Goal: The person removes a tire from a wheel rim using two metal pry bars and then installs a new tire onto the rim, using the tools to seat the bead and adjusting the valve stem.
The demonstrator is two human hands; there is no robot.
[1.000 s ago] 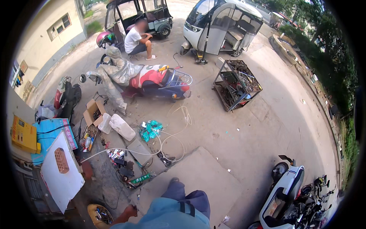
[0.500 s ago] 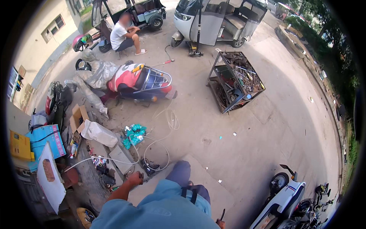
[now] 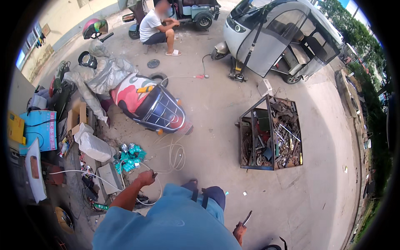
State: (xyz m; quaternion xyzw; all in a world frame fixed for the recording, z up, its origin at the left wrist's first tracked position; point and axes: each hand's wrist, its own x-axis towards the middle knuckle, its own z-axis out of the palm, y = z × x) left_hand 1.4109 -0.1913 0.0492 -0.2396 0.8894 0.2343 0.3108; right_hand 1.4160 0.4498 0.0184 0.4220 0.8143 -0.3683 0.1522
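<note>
My left hand (image 3: 146, 178) is closed in front of my body, over the ground near a loose pale hose (image 3: 177, 160). A small dark bit shows at its fingertips, too small to name. Low on the right, my right hand (image 3: 239, 230) grips a slim metal tool (image 3: 248, 217) that points up and away from me. The tool's exact kind is not clear. Ahead on the right stands a metal tool cart (image 3: 271, 137), its top tray filled with loose tools and metal parts.
A scooter (image 3: 160, 110) with a rear rack stands ahead left, teal plastic bags (image 3: 131, 157) nearer me. A white sack (image 3: 93, 143) and blue box (image 3: 39, 129) lie left. Farther off, a person (image 3: 156, 29) sits near a covered three-wheeler (image 3: 266, 41) held by a jack (image 3: 237, 76).
I have moved forward, so the tool cart and scooter appear nearer. My right hand and its tool have come further into view. The white parked scooter has mostly left the picture.
</note>
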